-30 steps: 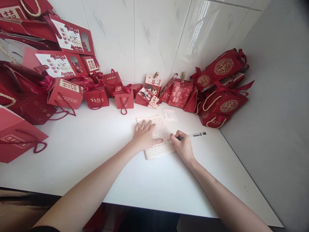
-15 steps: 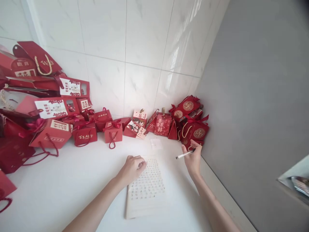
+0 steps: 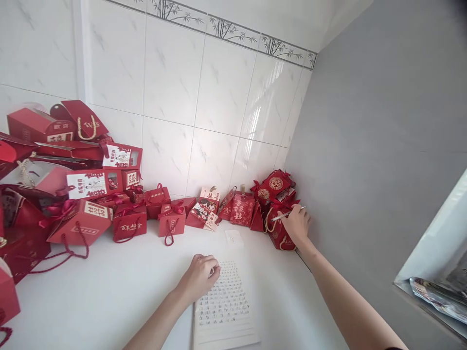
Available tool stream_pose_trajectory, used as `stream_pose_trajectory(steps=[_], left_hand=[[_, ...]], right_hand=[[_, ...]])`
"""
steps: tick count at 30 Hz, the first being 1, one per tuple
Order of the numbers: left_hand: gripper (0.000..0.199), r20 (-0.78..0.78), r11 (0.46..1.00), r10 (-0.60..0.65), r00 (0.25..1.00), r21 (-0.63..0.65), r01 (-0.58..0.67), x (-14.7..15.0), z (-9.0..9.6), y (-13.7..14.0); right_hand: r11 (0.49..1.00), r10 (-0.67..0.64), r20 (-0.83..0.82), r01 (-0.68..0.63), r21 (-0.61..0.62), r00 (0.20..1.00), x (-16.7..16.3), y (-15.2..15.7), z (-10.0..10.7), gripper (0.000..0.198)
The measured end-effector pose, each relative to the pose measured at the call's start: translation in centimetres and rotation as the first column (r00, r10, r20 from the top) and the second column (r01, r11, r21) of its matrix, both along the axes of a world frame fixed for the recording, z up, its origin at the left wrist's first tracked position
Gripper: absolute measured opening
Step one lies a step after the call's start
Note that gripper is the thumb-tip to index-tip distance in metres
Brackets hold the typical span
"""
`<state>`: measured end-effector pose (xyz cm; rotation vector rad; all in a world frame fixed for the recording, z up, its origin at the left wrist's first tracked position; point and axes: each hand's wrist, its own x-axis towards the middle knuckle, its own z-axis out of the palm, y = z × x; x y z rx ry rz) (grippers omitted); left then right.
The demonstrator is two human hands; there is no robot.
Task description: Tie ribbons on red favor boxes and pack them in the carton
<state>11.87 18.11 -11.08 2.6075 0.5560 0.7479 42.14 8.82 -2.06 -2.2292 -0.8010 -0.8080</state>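
Observation:
My left hand [image 3: 202,274], its fingers curled in, rests on the upper left part of an open notebook [image 3: 228,335]. Rows of handwritten characters fill most of the page, and its lower lines are blank. My right hand [image 3: 298,226] is at the far right corner with a slim white pen [image 3: 280,215] held across its fingers. The hand is against a red gift box [image 3: 282,238] with gold rope handles and partly covers it. Whether those fingers also grip the box I cannot tell. Just beyond the notebook lies a small white paper slip [image 3: 233,236].
Red gift boxes [image 3: 129,224] line the back of the white table [image 3: 120,282], stacked high in a pile [image 3: 87,183] on the left. A patterned red box [image 3: 241,210] stands by the right cluster. A grey wall [image 3: 365,160] bounds the right side, with a ledge [image 3: 404,287] low down.
My right hand has moved forward and right with the pen, up against the red gift box in the corner. My left hand stays on the notebook. The camera has tilted up.

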Motion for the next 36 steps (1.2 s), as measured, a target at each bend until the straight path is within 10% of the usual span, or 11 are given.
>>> stream_pose_trajectory(steps=[9,13,16,19,21,23,25,30,33,36], left_hand=[[0.026,0.057,0.996,0.008,0.998,-0.091,-0.002,-0.1,0.4,-0.2],[0.018,0.255,0.928,0.055,0.965,-0.37,0.045,0.4,0.9,-0.1],[0.037,0.376,0.716,0.104,0.921,-0.671,0.193,0.4,1.4,0.0],[0.052,0.509,0.383,-0.062,0.858,-0.782,0.491,-0.2,1.9,-0.1],[0.054,0.546,0.198,-0.187,0.817,-0.793,0.576,-0.7,2.2,-0.3],[0.054,0.526,0.136,-0.257,0.811,-0.811,0.569,-0.9,2.3,-0.6],[0.055,0.515,0.215,-0.27,0.814,-0.792,0.572,-0.6,2.2,-1.0],[0.083,0.557,0.704,-0.05,0.829,-0.569,0.425,0.9,1.4,-2.0],[0.09,0.572,0.757,-0.043,0.819,-0.516,0.4,1.0,1.1,-2.4],[0.082,0.578,0.702,-0.153,0.802,-0.507,0.499,0.4,1.4,-2.3]], right_hand=[[0.987,0.109,-0.135,-0.09,0.135,0.985,-0.1,-0.6,0.2,0.047],[0.783,0.544,0.016,-0.514,0.349,0.839,-4.4,-2.0,-0.3,0.049],[0.52,0.827,0.001,-0.765,0.381,0.563,-8.9,-3.1,-0.7,0.048],[0.301,0.953,-0.173,-0.857,0.418,0.25,-12.1,-3.8,-1.7,0.05],[0.226,0.961,-0.252,-0.845,0.485,0.112,-13.1,-3.9,-2.9,0.052],[0.245,0.951,-0.299,-0.789,0.563,0.082,-13.4,-3.8,-4.2,0.052],[0.32,0.936,-0.326,-0.706,0.632,0.132,-13.5,-3.6,-5.4,0.049],[0.36,0.929,-0.335,-0.601,0.714,0.157,-13.9,-3.3,-6.6,0.044],[0.254,0.955,-0.284,-0.712,0.655,0.08,-14.3,-3.4,-6.6,0.058],[0.262,0.95,-0.297,-0.768,0.585,0.097,-14.1,-3.6,-6.6,0.06]])
